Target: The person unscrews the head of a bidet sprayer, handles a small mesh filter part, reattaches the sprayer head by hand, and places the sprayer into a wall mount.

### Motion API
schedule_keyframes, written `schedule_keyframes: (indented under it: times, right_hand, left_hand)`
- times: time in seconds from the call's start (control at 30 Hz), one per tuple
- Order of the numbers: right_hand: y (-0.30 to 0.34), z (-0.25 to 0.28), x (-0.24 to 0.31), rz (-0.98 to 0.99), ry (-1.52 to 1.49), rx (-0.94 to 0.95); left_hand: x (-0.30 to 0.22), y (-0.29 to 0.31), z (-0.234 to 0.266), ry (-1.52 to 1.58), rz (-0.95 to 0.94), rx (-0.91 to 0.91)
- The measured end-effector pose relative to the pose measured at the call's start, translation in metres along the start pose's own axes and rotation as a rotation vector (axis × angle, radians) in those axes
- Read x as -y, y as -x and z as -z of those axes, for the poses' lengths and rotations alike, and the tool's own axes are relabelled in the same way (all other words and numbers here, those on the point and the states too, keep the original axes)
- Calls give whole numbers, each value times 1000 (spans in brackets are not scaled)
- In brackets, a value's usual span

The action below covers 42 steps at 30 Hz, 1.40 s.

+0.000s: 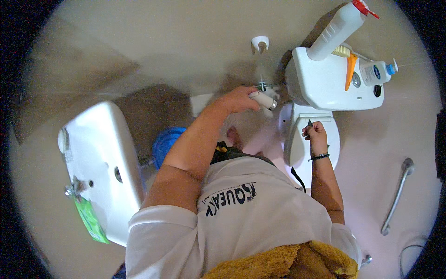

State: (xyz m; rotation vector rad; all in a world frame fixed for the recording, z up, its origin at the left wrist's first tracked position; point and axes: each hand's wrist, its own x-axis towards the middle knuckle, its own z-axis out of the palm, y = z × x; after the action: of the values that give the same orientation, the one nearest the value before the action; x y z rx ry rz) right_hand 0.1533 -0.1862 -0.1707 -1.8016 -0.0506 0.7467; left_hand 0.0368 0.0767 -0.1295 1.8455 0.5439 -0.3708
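My left hand [241, 99] is stretched out to the middle of the scene, its fingers wrapped round a white cylindrical piece with a silvery end [264, 100]. That piece looks like a spray head and points toward the toilet side, close to a metal tap [263, 86] on the wall. Over the white toilet lid [328, 124] my right hand [317, 133] is closed, with a small dark pointed thing [310, 122] sticking up from the fingers. Most of that dark thing is hidden in the grip, so its kind is unclear. A dark bracelet circles the right wrist.
On the toilet tank [320, 93] stand a white bottle with a red cap [337, 32], an orange scraper-like tool [350, 73], a brush [341, 50] and a pump bottle [375, 73]. A sink [109, 153], blue bucket [166, 141], wall holder [260, 43] and grab bar [397, 197] surround me.
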Motion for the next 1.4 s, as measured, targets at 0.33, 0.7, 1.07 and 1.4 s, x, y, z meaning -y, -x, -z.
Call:
schedule_keyframes:
  times: [0.33, 0.7, 1.07, 1.4]
  right_hand:
    - [29, 80, -26, 38, 258, 147]
    - [-16, 193, -177, -481, -164, -129]
    - [-49, 178, -281, -697, -208, -339]
    - [-83, 191, -369, -352, 841, -366]
  left_hand:
    - [-12, 15, -104, -161, -71, 72]
    - [-54, -14, -145, -473, 47, 185]
    - [-59, -9, -169, -645, 62, 295]
    - [-64, -38, -196, -661, 100, 275]
